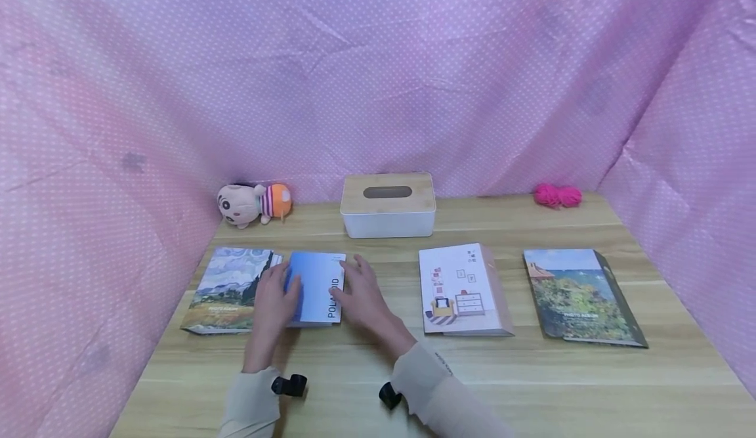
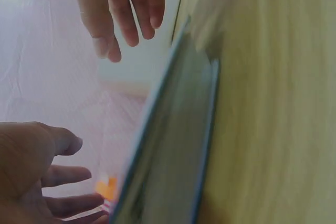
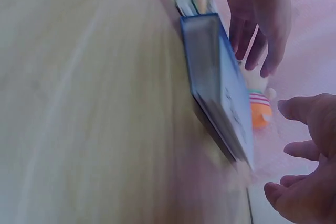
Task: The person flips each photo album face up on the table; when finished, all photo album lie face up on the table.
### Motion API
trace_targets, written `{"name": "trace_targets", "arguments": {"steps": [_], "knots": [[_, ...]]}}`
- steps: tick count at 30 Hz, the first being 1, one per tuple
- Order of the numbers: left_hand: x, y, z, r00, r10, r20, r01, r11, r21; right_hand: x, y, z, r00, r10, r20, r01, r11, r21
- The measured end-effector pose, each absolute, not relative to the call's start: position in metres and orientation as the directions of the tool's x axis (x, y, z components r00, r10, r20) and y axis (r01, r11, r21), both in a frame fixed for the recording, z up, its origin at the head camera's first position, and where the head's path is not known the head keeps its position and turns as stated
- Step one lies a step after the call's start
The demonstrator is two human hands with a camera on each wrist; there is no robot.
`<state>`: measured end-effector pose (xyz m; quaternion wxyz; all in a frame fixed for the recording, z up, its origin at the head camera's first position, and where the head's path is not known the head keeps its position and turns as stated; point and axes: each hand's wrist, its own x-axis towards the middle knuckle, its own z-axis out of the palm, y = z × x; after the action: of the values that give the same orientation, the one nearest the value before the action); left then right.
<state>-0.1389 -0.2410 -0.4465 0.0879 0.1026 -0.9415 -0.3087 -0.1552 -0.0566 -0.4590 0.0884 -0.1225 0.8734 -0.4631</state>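
A blue photo album (image 1: 315,280) marked "POLAROID" lies on the table, left of the middle. My left hand (image 1: 276,300) is at its left edge and my right hand (image 1: 363,297) at its right edge, partly over the cover in the head view. Both wrist views show the fingers of the left hand (image 2: 31,177) and right hand (image 3: 315,156) spread and relaxed, with nothing gripped. From the wrists, the album's pages (image 3: 203,56) show between its covers. Whether any fingertip touches it I cannot tell.
An album with a painted wheat field (image 1: 227,287) lies close to the left hand. Farther right are a white album (image 1: 457,287) and a garden-picture album (image 1: 575,293). Behind them sit a plush toy (image 1: 254,205), a tissue box (image 1: 386,221) and pink yarn (image 1: 558,196).
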Motion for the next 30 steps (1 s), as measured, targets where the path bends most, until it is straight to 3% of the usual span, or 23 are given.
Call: {"name": "trace_targets", "arguments": {"steps": [4, 10, 19, 24, 30], "knots": [[-0.14, -0.226, -0.439, -0.951, -0.262, 0.166, -0.1, 0.765, 0.636, -0.159, -0.041, -0.457, -0.963, -0.268, 0.017, -0.163, 0.532, -0.831], [-0.143, -0.202, -0.435, -0.969, -0.223, 0.101, -0.095, 0.722, 0.686, -0.164, -0.011, -0.453, -0.981, -0.182, 0.072, -0.159, 0.53, -0.833], [-0.146, -0.164, -0.444, -0.99, -0.103, 0.094, 0.008, 0.632, 0.775, -0.165, 0.039, -0.448, -0.988, -0.078, 0.134, -0.155, 0.535, -0.831], [-0.147, -0.142, -0.451, -0.994, -0.036, 0.104, 0.063, 0.589, 0.806, -0.16, 0.071, -0.449, -0.992, -0.016, 0.126, -0.115, 0.534, -0.838], [-0.147, -0.116, -0.46, -0.999, 0.034, 0.011, 0.028, 0.555, 0.832, -0.156, 0.103, -0.455, -0.992, 0.062, 0.113, -0.059, 0.562, -0.825]]}}
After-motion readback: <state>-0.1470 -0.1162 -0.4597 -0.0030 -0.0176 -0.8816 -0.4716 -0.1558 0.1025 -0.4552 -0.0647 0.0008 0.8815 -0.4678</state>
